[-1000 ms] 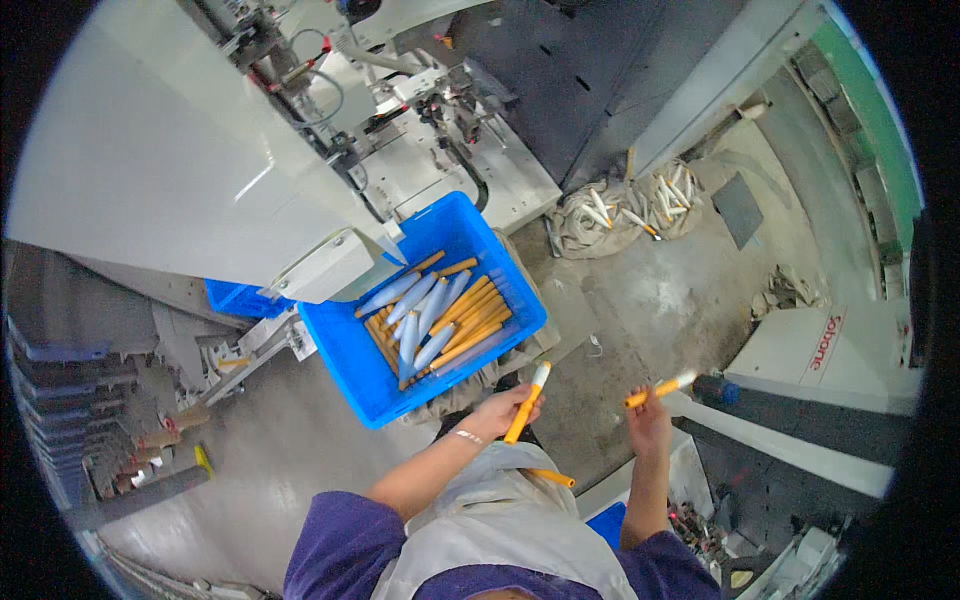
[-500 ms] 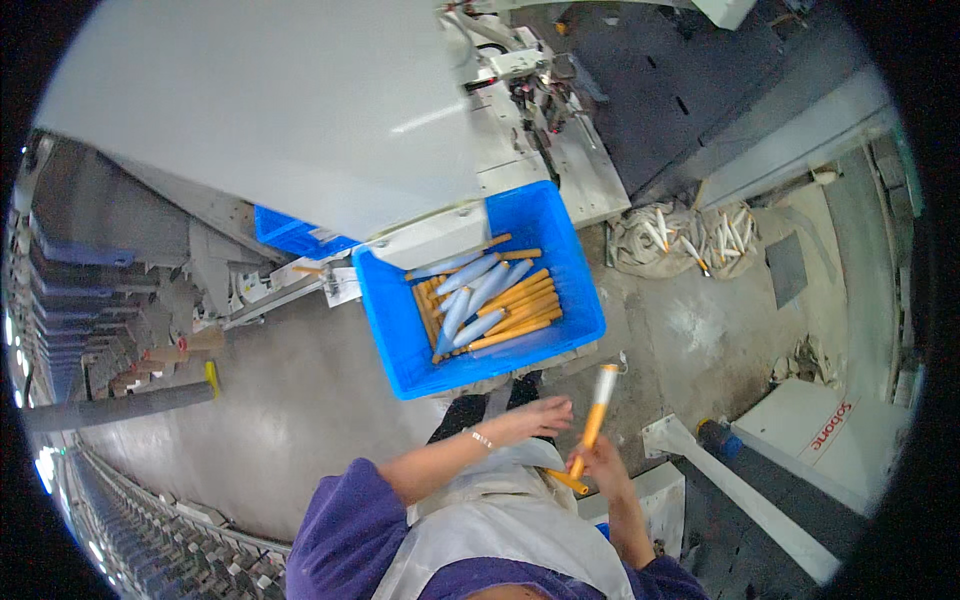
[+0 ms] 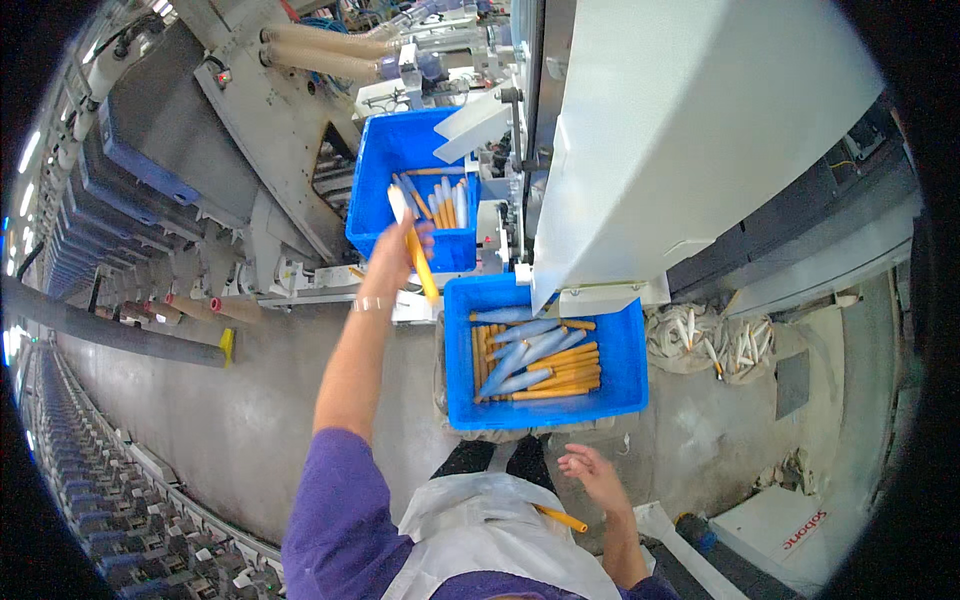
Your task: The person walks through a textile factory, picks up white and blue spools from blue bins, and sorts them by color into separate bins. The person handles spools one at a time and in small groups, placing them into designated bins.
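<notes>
My left hand is stretched forward, closed around an orange yarn bobbin with white yarn at its upper end. It hangs over the near edge of the far blue bin, where several bobbins lie, some wound in pale yarn. The nearer blue bin stands before my legs, holding bare orange bobbins and others wound in pale blue-white yarn. My right hand is held near my apron with its fingers apart and nothing in them. An orange tube sticks out of the apron.
A large white machine panel overhangs the nearer bin on the right. Cloth sacks with white-wound bobbins lie on the floor to the right. Rows of spindles run along the left, and a grey bar with a yellow end juts out there.
The bobbin has passed from my right hand to my left, which has reached forward and left to the far bin. My right hand has opened. The view has shifted left.
</notes>
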{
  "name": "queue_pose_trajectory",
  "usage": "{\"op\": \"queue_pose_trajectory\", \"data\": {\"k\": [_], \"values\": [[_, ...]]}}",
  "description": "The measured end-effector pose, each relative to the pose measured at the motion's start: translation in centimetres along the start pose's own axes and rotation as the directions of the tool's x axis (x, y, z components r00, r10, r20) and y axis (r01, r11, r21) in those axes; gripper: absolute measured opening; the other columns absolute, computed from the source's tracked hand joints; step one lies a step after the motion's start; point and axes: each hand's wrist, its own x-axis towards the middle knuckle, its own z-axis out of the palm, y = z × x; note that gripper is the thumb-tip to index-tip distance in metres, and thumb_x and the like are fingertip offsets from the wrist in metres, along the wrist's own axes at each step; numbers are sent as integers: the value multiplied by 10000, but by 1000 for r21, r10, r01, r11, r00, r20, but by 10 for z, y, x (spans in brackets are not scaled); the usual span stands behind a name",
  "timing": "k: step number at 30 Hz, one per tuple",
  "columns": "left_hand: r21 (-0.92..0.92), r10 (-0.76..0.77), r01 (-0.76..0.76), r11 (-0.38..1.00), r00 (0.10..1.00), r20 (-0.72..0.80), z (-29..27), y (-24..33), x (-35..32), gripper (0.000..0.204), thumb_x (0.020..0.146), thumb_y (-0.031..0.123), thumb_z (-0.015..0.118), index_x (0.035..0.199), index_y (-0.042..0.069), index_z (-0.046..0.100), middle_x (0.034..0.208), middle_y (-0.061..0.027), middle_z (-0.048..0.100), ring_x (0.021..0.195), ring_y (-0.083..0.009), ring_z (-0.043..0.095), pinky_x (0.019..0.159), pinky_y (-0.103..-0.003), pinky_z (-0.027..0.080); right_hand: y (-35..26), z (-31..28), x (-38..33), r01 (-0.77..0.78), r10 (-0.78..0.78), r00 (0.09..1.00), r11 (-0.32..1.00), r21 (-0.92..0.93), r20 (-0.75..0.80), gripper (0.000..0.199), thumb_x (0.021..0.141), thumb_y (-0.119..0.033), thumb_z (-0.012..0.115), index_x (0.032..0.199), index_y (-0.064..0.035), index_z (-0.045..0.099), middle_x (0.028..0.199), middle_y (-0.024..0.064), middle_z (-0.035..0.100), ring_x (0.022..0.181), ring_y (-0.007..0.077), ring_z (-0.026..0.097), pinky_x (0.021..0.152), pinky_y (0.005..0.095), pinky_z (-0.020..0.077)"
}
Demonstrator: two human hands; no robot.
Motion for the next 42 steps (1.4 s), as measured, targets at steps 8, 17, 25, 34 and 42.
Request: {"op": "queue_pose_trajectory", "data": {"k": [8,17,25,34,42], "values": [[828,373,-327,455,915,156,-31,-71,26,377,903,179,598,1248,27,573,1235,-115,594,1136,-189,553,937,-324,443,16,-4,27,82,-90,991,993,-83,-100,390,968,-297,517,1229,-9,539,1013,88,648,894,160,613,813,305,502],[881,-379,-195,431,847,372,43,-211,-83,192,877,114,601,1025,16,673,1005,-122,695,907,-215,668,815,-330,516,65,-88,219,95,-16,919,979,182,-395,221,877,-201,599,859,19,617,735,66,629,707,142,600,640,317,498],[992,-295,-22,-122,955,-15,10,-380,9,488,744,198,704,1191,64,561,1056,-233,647,954,-389,632,821,-470,503,84,-86,324,-360,502,784,847,391,-365,251,844,-223,620,959,-5,574,858,93,588,817,178,579,713,348,486],[1000,-167,-26,-8,986,24,75,-375,3,635,783,231,650,1345,67,402,1173,-314,563,1050,-471,557,910,-475,460,98,9,358,-614,693,518,709,346,-501,407,826,-282,634,1115,-23,511,1045,139,543,959,235,555,812,375,470],[929,-224,-320,-185,934,277,117,-418,73,431,791,260,614,1204,138,597,1271,-228,523,1247,-387,432,1058,-500,309,83,22,368,-526,679,414,722,450,-606,565,811,-335,646,1253,-40,455,1211,181,502,1086,286,534,901,400,455]]}}
